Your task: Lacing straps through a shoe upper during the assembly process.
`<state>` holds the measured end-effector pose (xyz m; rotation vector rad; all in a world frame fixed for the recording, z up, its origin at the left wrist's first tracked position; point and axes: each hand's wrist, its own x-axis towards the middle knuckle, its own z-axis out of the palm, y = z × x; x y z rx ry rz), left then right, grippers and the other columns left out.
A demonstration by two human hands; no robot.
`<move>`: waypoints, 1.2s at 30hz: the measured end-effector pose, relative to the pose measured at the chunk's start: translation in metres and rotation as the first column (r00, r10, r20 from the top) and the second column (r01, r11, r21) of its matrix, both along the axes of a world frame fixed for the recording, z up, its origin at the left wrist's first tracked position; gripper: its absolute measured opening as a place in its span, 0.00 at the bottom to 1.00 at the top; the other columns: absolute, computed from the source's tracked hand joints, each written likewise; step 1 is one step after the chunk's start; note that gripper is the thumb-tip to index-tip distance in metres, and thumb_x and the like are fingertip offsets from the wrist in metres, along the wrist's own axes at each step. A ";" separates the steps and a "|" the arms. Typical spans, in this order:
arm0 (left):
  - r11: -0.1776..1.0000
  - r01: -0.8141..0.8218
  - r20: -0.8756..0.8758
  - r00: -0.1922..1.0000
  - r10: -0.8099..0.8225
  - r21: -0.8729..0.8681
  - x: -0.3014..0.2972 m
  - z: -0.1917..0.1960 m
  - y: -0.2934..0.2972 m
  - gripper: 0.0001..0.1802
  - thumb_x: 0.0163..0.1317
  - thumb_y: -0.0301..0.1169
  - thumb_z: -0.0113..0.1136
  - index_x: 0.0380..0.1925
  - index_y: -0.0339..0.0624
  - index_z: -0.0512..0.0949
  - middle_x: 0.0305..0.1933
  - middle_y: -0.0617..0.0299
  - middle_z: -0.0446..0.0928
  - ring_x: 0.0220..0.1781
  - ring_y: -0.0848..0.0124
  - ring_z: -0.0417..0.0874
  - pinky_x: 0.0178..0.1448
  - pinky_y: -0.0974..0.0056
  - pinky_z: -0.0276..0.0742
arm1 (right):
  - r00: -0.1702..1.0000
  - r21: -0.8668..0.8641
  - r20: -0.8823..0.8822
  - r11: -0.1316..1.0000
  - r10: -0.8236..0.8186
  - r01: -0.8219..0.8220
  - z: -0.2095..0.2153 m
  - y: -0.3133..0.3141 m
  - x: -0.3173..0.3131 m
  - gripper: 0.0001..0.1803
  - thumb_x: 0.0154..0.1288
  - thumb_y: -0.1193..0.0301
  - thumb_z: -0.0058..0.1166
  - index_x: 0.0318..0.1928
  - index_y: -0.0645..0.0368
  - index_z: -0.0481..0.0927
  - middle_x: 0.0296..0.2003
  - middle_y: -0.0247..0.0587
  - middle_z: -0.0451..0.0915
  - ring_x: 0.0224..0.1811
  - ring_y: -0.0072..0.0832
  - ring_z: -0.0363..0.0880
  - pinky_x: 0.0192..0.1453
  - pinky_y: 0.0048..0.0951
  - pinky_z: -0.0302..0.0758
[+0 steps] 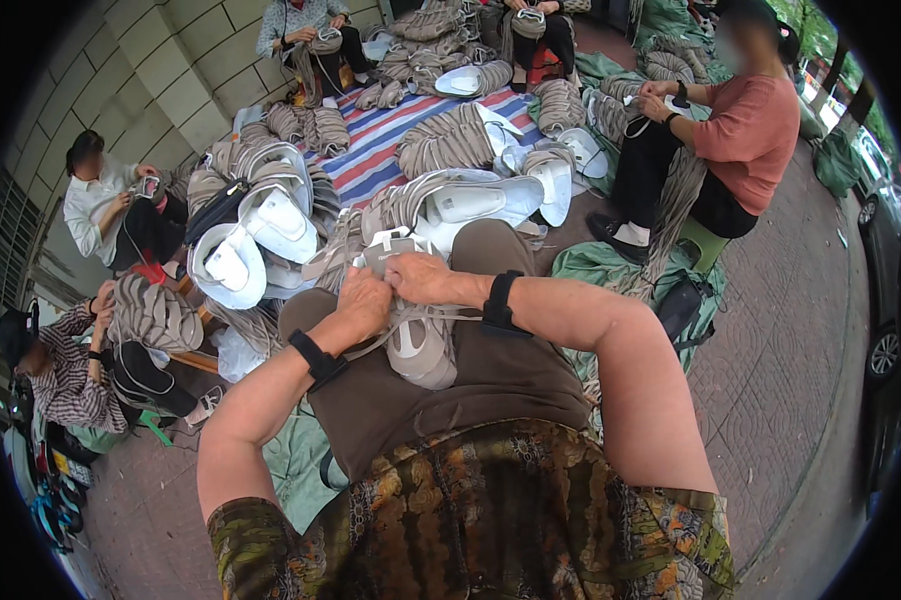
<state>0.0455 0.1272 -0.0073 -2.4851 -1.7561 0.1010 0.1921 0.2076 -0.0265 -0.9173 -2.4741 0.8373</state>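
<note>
A beige-grey shoe upper [422,362] lies across my lap between my knees, its rounded toe toward me. My left hand [364,302] is closed on the upper's side, near the lacing. Beside it my right hand [420,279] is closed in a pinch at the lacing area; the fingertips are partly hidden. A pale shoelace [448,314] trails loose over the upper, with strands running out to both sides below my hands. Both wrists wear black straps.
Nested stacks of beige shoe uppers with white linings [228,268] lie ahead and left on a striped sheet [370,165]. Several seated people handle similar uppers around it. Green sacks [610,265] and a person in a pink top [755,140] are at right, parked cars beyond.
</note>
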 end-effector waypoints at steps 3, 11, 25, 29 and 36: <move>0.998 0.026 0.035 0.999 -0.028 0.055 -0.003 -0.002 -0.004 0.05 0.49 0.30 0.59 0.25 0.43 0.81 0.31 0.55 0.78 0.44 0.57 0.76 0.52 0.53 0.63 | 0.997 -0.095 -0.037 0.992 0.074 -0.077 0.003 0.003 0.001 0.13 0.63 0.63 0.47 0.35 0.59 0.80 0.32 0.44 0.84 0.40 0.44 0.82 0.46 0.44 0.76; 0.941 0.155 0.293 0.924 -0.246 0.302 -0.008 -0.006 -0.008 0.05 0.49 0.27 0.58 0.28 0.40 0.77 0.33 0.54 0.73 0.44 0.55 0.73 0.53 0.52 0.63 | 0.958 -0.183 -0.177 0.948 0.228 -0.259 -0.010 0.045 -0.009 0.08 0.62 0.74 0.48 0.30 0.61 0.79 0.25 0.36 0.80 0.22 0.20 0.76 0.23 0.26 0.73; 0.872 0.389 0.436 0.757 -0.487 0.297 0.069 -0.027 -0.058 0.15 0.40 0.23 0.60 0.31 0.40 0.71 0.35 0.54 0.70 0.37 0.55 0.73 0.49 0.54 0.67 | 0.960 0.233 0.070 0.932 0.270 -0.279 0.042 0.046 -0.065 0.11 0.61 0.71 0.46 0.26 0.64 0.77 0.21 0.42 0.80 0.20 0.29 0.79 0.28 0.35 0.78; 0.768 0.619 0.432 0.655 -0.620 0.164 0.126 0.020 -0.084 0.15 0.44 0.26 0.61 0.34 0.38 0.72 0.40 0.52 0.72 0.35 0.59 0.77 0.48 0.56 0.68 | 0.833 0.003 0.025 0.834 0.552 -0.552 0.075 -0.026 -0.141 0.15 0.65 0.66 0.50 0.26 0.61 0.82 0.18 0.37 0.80 0.17 0.25 0.77 0.24 0.30 0.77; 0.685 0.553 0.682 0.262 -0.683 0.473 0.150 -0.004 -0.119 0.13 0.47 0.22 0.57 0.36 0.34 0.73 0.34 0.47 0.78 0.34 0.56 0.83 0.38 0.52 0.75 | 0.246 0.031 -0.714 0.381 0.655 -0.924 0.198 -0.202 -0.219 0.12 0.61 0.68 0.56 0.28 0.64 0.83 0.24 0.43 0.84 0.24 0.27 0.85 0.30 0.26 0.81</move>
